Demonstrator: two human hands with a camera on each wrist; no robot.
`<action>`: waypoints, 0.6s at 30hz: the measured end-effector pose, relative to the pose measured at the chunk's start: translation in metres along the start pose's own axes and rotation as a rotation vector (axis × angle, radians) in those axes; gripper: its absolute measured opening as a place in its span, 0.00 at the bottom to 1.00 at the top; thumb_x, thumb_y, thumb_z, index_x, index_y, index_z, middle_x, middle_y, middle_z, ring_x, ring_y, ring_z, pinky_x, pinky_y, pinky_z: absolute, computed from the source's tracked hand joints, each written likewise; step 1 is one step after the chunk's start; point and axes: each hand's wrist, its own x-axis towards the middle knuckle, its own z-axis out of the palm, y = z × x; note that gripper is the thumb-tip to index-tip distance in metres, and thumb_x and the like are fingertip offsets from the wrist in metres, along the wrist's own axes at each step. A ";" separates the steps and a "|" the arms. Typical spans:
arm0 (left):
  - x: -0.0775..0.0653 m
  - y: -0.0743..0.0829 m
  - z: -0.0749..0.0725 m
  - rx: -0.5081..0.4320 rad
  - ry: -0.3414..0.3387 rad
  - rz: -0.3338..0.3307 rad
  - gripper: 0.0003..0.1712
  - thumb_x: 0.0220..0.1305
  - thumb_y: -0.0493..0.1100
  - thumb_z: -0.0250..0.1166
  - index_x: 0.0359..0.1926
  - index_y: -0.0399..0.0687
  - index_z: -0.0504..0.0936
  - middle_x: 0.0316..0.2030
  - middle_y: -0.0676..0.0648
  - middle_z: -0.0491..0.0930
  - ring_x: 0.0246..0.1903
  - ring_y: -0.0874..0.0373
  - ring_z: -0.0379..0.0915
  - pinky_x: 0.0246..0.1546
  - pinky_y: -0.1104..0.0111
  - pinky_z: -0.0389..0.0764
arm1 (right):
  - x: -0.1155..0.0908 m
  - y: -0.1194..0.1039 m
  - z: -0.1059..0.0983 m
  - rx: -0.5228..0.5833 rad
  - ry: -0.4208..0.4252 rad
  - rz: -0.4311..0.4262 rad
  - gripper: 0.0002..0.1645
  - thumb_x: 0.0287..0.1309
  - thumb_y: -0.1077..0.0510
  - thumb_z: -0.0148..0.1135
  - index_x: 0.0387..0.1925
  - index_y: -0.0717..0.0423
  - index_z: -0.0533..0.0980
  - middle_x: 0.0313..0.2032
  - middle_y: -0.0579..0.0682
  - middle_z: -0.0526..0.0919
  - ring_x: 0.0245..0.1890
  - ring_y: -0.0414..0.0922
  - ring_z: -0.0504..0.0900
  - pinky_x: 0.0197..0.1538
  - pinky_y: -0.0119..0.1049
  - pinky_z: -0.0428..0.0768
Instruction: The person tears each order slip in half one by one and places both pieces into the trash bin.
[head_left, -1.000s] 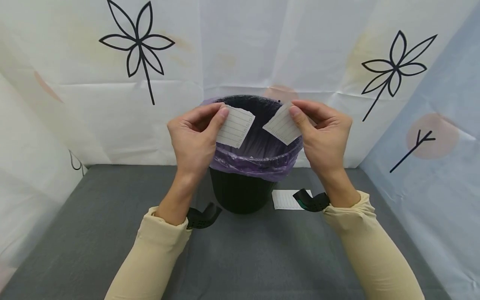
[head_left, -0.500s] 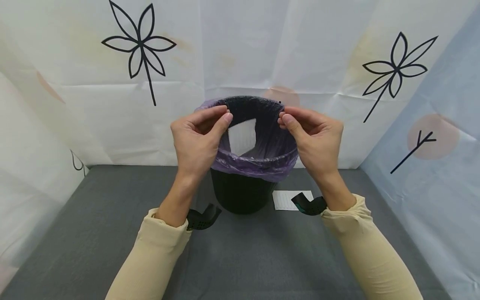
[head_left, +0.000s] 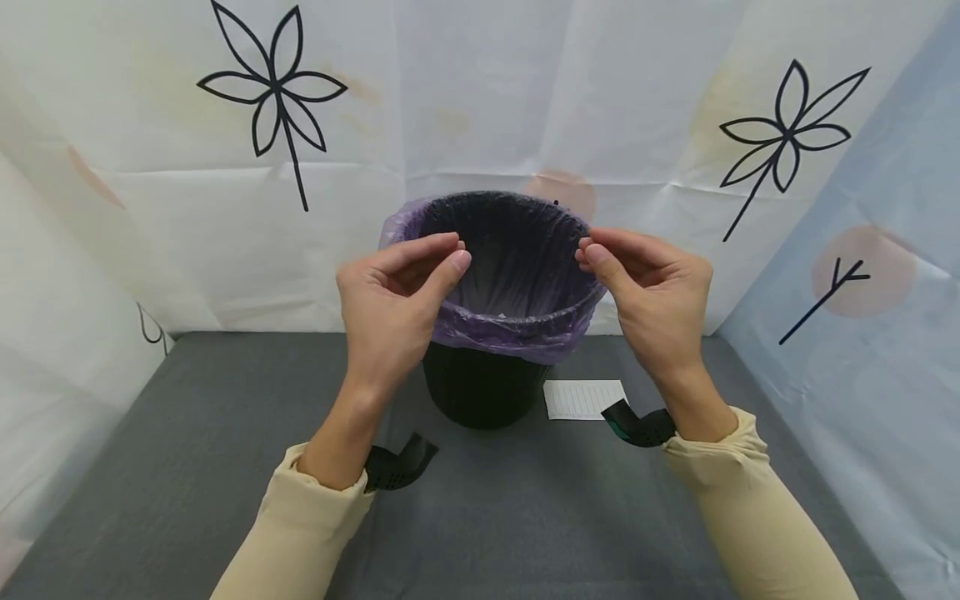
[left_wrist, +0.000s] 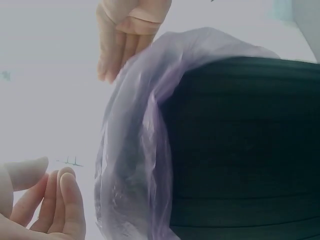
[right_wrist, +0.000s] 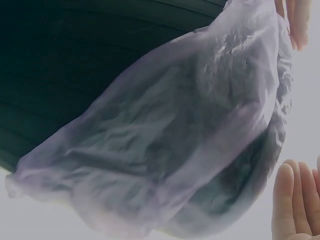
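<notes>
A dark waste bin [head_left: 483,392] stands on the table with a purple plastic liner [head_left: 510,337] folded over its rim. My left hand [head_left: 397,307] hovers over the left side of the bin's mouth, thumb and fingertips apart with nothing between them, as the left wrist view shows of the same hand [left_wrist: 47,205]. Over the right side is my right hand [head_left: 658,304], also holding nothing; its fingers [right_wrist: 285,197] look straight in the right wrist view. The torn paper pieces are out of sight, and most of the bin's floor is hidden by the front rim.
A lined sheet of paper [head_left: 581,400] lies on the grey tabletop [head_left: 480,517] to the right of the bin. A white patterned backdrop [head_left: 472,100] rises behind, with a bluish panel on the right. Each wrist carries a black curved camera mount.
Both hands have let go of the torn paper pieces. One piece was dropping into the bin half a second ago and is now gone from view. The hands have moved slightly lower.
</notes>
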 end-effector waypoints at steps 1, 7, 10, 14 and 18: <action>-0.003 0.001 0.000 -0.004 -0.007 -0.002 0.12 0.59 0.27 0.72 0.45 0.26 0.86 0.40 0.37 0.88 0.39 0.52 0.87 0.45 0.63 0.85 | -0.002 -0.001 -0.003 0.013 0.008 0.009 0.10 0.57 0.76 0.68 0.42 0.77 0.83 0.35 0.60 0.89 0.34 0.47 0.89 0.44 0.36 0.85; -0.026 0.005 -0.001 -0.021 -0.047 -0.024 0.11 0.59 0.25 0.71 0.44 0.27 0.86 0.40 0.38 0.88 0.39 0.51 0.87 0.45 0.62 0.85 | -0.016 0.004 -0.026 0.034 0.064 0.064 0.10 0.57 0.77 0.67 0.42 0.80 0.81 0.35 0.59 0.89 0.34 0.47 0.89 0.45 0.36 0.85; -0.040 0.005 0.001 -0.032 -0.068 -0.049 0.11 0.59 0.25 0.71 0.44 0.28 0.87 0.40 0.39 0.87 0.40 0.51 0.86 0.45 0.61 0.85 | -0.026 0.014 -0.039 -0.007 0.092 0.122 0.10 0.57 0.76 0.67 0.42 0.78 0.82 0.35 0.57 0.89 0.33 0.46 0.89 0.45 0.34 0.85; -0.058 -0.002 0.005 -0.053 -0.092 -0.097 0.10 0.59 0.25 0.72 0.43 0.30 0.87 0.40 0.40 0.87 0.39 0.51 0.86 0.46 0.60 0.85 | -0.044 0.035 -0.059 -0.074 0.139 0.223 0.10 0.58 0.75 0.68 0.43 0.76 0.83 0.34 0.54 0.90 0.33 0.44 0.89 0.43 0.32 0.85; -0.075 -0.012 0.007 -0.038 -0.121 -0.150 0.10 0.58 0.27 0.73 0.43 0.33 0.88 0.40 0.43 0.88 0.38 0.52 0.86 0.44 0.63 0.85 | -0.067 0.061 -0.075 -0.239 0.137 0.346 0.11 0.59 0.70 0.70 0.44 0.73 0.84 0.33 0.46 0.90 0.33 0.39 0.89 0.42 0.28 0.84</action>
